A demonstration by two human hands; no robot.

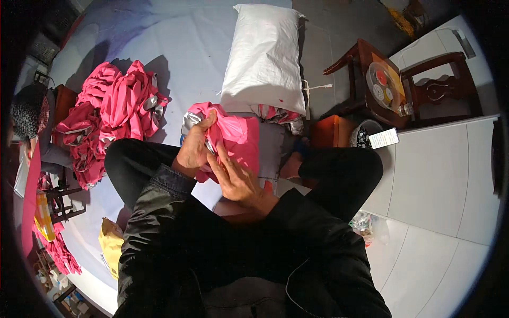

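Pink cloth (238,135) with silvery backing, bunched at mid-scene, nearer than the white sack (265,58). Grips its left part in the left hand (196,144), probably to steady slippery folds, and holds the right hand (233,177) open before it, perhaps touching. Similar pink heap (124,106) at left, apparently placed for easy reach.

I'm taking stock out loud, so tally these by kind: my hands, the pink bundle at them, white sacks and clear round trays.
Hands: 2 (left hand, right hand)
Pink bundle: 1
White sack: 1
Clear round tray: 1
Total: 5
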